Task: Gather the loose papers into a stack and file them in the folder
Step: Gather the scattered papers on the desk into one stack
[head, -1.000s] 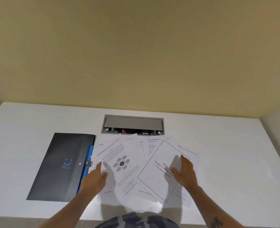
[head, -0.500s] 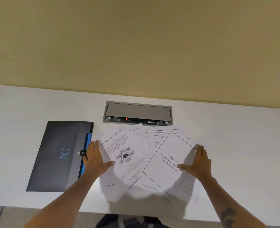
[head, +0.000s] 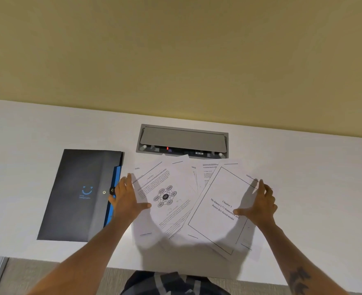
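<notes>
Several loose white printed papers (head: 175, 211) lie fanned and overlapping on the white table (head: 26, 133), in front of me. One sheet shows a round diagram, another a framed chapter title (head: 216, 201). My left hand (head: 126, 199) rests flat on the fan's left edge, fingers spread, thumb lying on the diagram sheet. My right hand (head: 261, 204) stands against the fan's right edge, fingers apart, thumb on the title sheet. A dark grey folder (head: 78, 194) with a blue inner edge and a button clasp lies closed to the left, just beside my left hand.
A grey recessed cable box (head: 182, 138) with a small red light sits in the table behind the papers. A yellow wall rises beyond the table's far edge. The table's near edge runs just below the papers, above my patterned clothing (head: 171, 283).
Both hands moved apart from on top of the sheets out to the left and right edges of the fan. The view tilted down slightly and came closer.
</notes>
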`<state>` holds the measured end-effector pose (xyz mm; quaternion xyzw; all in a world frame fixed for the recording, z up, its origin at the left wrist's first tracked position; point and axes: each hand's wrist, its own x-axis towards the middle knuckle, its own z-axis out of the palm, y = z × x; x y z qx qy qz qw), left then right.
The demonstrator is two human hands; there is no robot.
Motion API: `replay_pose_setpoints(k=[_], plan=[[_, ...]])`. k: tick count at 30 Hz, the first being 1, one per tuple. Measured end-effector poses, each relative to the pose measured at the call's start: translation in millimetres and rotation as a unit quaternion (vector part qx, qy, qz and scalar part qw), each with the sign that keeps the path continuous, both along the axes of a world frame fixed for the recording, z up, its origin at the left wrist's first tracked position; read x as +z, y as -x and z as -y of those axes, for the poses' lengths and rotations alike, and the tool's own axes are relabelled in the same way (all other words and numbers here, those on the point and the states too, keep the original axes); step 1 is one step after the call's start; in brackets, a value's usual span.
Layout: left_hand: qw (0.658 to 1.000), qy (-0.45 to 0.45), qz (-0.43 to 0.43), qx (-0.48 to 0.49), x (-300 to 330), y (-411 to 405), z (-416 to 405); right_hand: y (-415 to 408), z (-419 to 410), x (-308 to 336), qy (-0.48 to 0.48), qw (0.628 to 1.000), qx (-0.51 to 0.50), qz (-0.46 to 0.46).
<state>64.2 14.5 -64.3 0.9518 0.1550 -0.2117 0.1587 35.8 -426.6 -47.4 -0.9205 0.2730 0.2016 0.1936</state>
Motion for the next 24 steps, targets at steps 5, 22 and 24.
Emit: replay_pose_setpoints(k=[5,22,24], plan=[[1.000,0.009,0.013,0.011,2.3,1.6,3.6,5.5,1.3,-3.9,-0.052,0.996,0.013,0.066],[0.879,0.381,0.168,0.231,19.9,19.5,19.4,16.1,-31.6,10.9,-0.220,0.944,-0.180,0.168],[0.894,0.367,0.162,0.200,23.0,21.6,17.9,11.4,-42.6,12.4,-0.235,0.944,-0.168,0.157]])
